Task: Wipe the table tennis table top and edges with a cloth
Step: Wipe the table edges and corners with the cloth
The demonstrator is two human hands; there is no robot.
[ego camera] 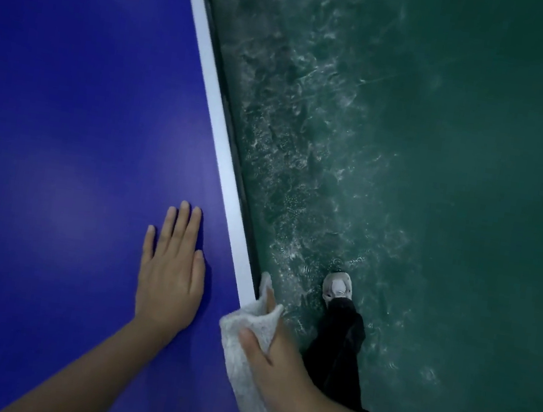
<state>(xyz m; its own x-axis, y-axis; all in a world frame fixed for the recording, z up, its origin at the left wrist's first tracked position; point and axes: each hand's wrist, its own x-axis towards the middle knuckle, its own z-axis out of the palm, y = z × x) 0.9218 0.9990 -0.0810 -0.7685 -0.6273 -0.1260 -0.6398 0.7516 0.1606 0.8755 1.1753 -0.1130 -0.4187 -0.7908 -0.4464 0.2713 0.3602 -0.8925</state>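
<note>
The left hand (168, 282) lies flat on the table (68, 110); right of it, the right hand (277, 362) presses the cloth (246, 334) over the edge (a shoe (338, 285) on the floor (442, 159) beyond).

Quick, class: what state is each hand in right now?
Left hand: open, fingers straight, flat on the blue table top.
Right hand: grips the white cloth at its edge.

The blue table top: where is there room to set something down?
Bare table top spreads ahead and left of the flat left hand, up to the white edge line. Crowded at the near edge, where the right hand grips the cloth.
</note>
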